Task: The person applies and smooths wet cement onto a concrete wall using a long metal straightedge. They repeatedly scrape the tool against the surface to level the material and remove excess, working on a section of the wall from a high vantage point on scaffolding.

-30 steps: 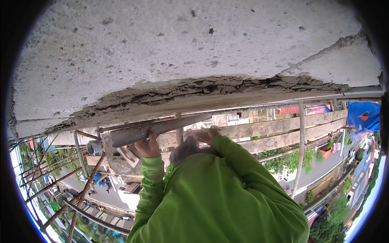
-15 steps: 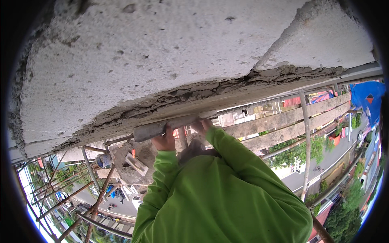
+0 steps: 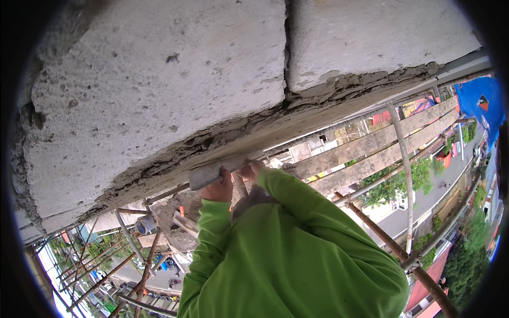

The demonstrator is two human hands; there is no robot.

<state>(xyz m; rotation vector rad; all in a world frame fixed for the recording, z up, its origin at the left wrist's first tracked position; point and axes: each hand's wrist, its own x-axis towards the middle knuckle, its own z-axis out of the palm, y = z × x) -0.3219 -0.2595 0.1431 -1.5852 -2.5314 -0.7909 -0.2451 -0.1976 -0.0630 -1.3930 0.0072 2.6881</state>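
A grey, mortar-smeared straightedge (image 3: pixel 207 176) lies against the plastered wall face (image 3: pixel 254 139), just under its rough top edge. My left hand (image 3: pixel 218 189) is closed on it near its left end, with the thumb up along its near side. My right hand (image 3: pixel 251 169) grips it farther right, close to the left hand; its fingers are partly hidden. Both forearms are in green sleeves. Ragged mortar (image 3: pixel 238 127) runs along the joint between the wall face and the pale blocks (image 3: pixel 175 79) above.
Scaffold planks (image 3: pixel 366 153) and an upright pole (image 3: pixel 403 169) stand to the right, a diagonal rusty pole (image 3: pixel 392 238) below them. A mortar-covered board (image 3: pixel 177 236) carries a flat trowel (image 3: pixel 185 223), near a bucket (image 3: pixel 144 225). A street lies far below.
My view has shifted, bringing a vertical block joint into sight above. My right hand has come nearer to the left, and the straightedge looks shorter and set farther right at its left end.
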